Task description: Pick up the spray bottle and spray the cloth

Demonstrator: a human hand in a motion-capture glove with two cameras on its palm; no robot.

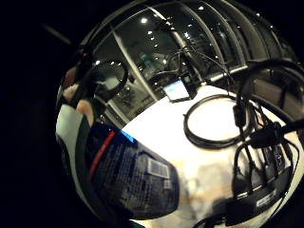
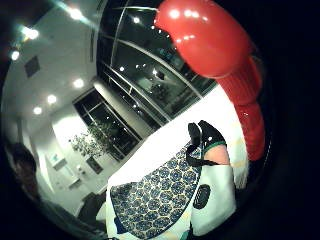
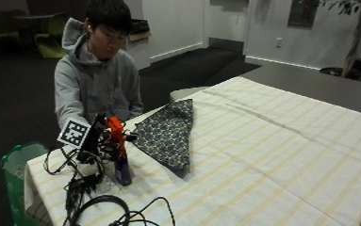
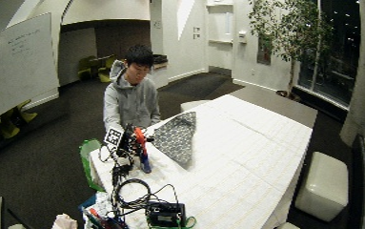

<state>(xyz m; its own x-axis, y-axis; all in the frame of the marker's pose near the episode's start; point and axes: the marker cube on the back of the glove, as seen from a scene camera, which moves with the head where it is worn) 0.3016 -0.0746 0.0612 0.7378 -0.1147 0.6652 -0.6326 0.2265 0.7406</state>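
Note:
In the outside view the spray bottle (image 3: 119,157), orange-red head over a blue body, stands upright near the table's left end. Its base is at or just above the tablecloth. My gloved right hand (image 3: 102,141) grips it around the neck, below the head. The cloth (image 3: 165,133), dark blue with a small pattern, lies flat on the table just right of the bottle, apart from it. The wide outside view shows the same bottle (image 4: 143,155), hand (image 4: 126,142) and cloth (image 4: 176,136). The bottle's label (image 1: 129,176) and red head (image 2: 206,36) fill the palm views, with the cloth (image 2: 157,197) beyond.
The table (image 3: 280,155) wears a pale striped cover. Black cables (image 3: 98,207) coil at the near left end, beside a black box (image 4: 166,213). A green bin (image 3: 15,160) stands on the floor at the table's left corner.

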